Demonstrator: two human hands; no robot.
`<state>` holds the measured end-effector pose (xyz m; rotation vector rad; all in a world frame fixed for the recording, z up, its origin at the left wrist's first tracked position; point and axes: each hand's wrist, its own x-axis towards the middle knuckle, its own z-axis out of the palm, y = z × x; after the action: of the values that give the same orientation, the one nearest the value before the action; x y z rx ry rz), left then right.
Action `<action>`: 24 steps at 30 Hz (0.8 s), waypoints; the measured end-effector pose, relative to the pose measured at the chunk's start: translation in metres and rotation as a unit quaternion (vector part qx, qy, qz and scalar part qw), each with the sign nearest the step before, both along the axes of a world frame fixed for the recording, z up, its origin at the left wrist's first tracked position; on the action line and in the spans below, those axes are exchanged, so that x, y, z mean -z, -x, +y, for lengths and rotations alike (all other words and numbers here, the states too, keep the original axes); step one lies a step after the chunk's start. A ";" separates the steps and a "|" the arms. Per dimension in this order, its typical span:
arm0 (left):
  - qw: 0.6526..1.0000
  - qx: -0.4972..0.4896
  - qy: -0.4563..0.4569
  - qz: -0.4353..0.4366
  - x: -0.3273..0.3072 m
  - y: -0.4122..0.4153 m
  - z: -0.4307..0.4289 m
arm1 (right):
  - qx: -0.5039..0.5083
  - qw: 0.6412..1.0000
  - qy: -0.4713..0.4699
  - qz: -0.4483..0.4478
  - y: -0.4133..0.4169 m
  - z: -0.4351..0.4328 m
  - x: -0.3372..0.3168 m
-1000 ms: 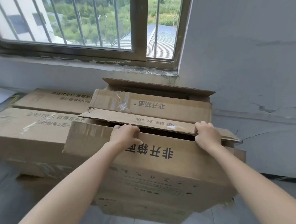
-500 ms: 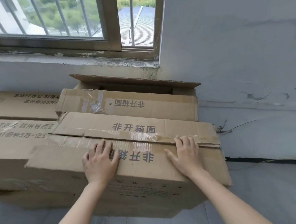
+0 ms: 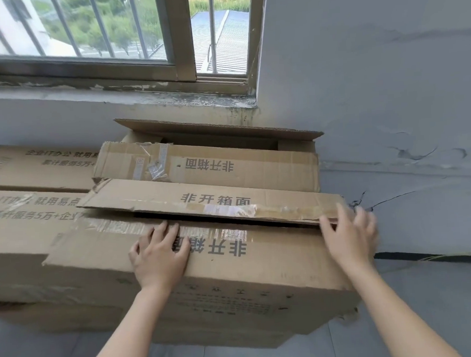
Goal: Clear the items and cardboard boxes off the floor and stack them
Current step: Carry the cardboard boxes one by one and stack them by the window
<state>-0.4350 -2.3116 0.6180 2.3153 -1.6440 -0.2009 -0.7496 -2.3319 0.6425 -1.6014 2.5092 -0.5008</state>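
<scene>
A large cardboard box (image 3: 235, 283) with black printed characters stands on the floor in front of me. My left hand (image 3: 159, 254) presses flat on its near top flap, fingers straight. My right hand (image 3: 348, 235), blurred, reaches the right end of the far top flap (image 3: 202, 199), which is lifted a little and leaves a dark gap; its fingers look spread. A second box (image 3: 228, 165) with open flaps stands behind it against the wall.
Flat cardboard boxes (image 3: 24, 216) are stacked at the left. A barred window (image 3: 110, 39) with a worn sill sits above. A cracked grey wall (image 3: 390, 113) closes the right side. Grey floor tiles (image 3: 429, 304) show in front and to the right.
A second ago both hands gripped the near flap's edge; they then pressed it flat. Now my right hand has slid to the box's right end, and the far flap has risen slightly.
</scene>
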 end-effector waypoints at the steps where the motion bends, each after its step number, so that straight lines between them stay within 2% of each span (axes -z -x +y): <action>1: 1.000 -0.001 0.001 0.000 0.000 0.000 0.000 | 0.064 0.996 -0.028 -0.060 0.011 -0.001 -0.004; 3: 1.000 -0.004 -0.001 -0.003 0.001 -0.001 0.002 | 0.116 0.969 -0.066 -0.209 0.018 -0.007 -0.002; 4: 1.000 -0.009 0.000 -0.005 0.002 -0.004 0.002 | 0.112 0.963 -0.078 -0.231 0.014 -0.012 0.002; 9: 0.998 -0.057 0.011 0.001 -0.001 -0.027 -0.010 | 0.085 0.966 -0.069 -0.235 -0.013 -0.040 0.012; 16: 0.998 -0.055 0.009 -0.007 -0.001 -0.021 -0.016 | 0.106 0.964 -0.036 -0.240 -0.007 -0.056 0.023; 24: 0.996 -0.044 0.077 0.027 0.006 -0.023 -0.011 | 0.136 0.965 0.007 -0.225 -0.008 -0.055 0.029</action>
<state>-0.4119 -2.3224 0.6121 2.2397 -1.4741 -0.1120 -0.7412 -2.3870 0.6136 -0.9984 2.3710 -0.8103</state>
